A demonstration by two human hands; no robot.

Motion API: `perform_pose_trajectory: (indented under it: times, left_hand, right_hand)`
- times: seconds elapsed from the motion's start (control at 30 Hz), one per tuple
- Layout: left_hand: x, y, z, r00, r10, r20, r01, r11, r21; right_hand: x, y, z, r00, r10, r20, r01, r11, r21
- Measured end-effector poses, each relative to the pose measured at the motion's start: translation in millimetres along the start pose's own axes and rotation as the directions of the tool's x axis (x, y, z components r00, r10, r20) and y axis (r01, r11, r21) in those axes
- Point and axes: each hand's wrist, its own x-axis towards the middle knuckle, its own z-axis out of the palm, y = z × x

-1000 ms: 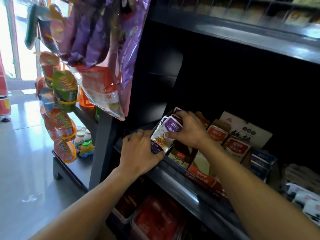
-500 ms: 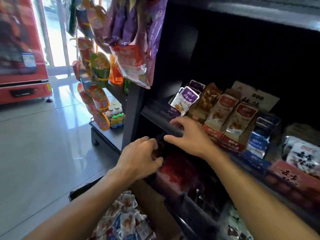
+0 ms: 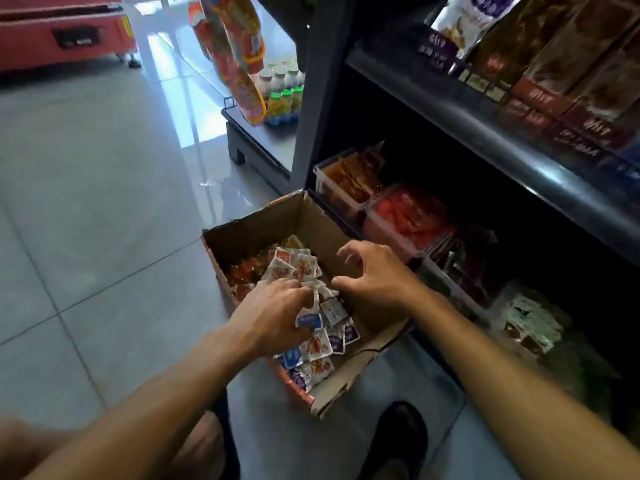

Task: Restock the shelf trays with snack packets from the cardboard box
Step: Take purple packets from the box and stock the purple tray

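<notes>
cardboard box [image 3: 313, 216] parked on the floor right by the bottom shelf trays [image 3: 372, 221], snack packets [image 3: 317, 341] piled inside, left hand [image 3: 277, 315] dug in with fingers curled round a few packets, right hand [image 3: 375, 277] hovered just above the pile, fingers spread and bent, nothing held

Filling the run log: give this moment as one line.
phase: pick | left hand: gripping snack packets in cardboard box | right hand: open above box

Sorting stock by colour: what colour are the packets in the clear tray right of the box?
Red packets, seen in the head view.
</notes>
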Motion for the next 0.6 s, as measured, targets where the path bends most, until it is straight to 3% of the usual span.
perform_pose_trajectory:
  times: [0.23, 0.4, 0.6]
  left_hand:
    - [2, -44, 75, 0.989, 0.010, 0.146, -0.017, 0.999, 0.048]
    - [21, -71, 100, 0.977, 0.055, 0.204, -0.075, 0.992, 0.096]
    - [28, -83, 124, 0.991, 0.053, 0.126, -0.072, 0.986, 0.150]
  right_hand:
    - [19, 41, 84, 0.978, 0.140, 0.158, -0.148, 0.988, 0.044]
    - [37, 92, 134, 0.900, 0.377, 0.218, -0.395, 0.917, 0.045]
    - [71, 120, 197, 0.869, 0.445, 0.217, -0.456, 0.890, 0.001]
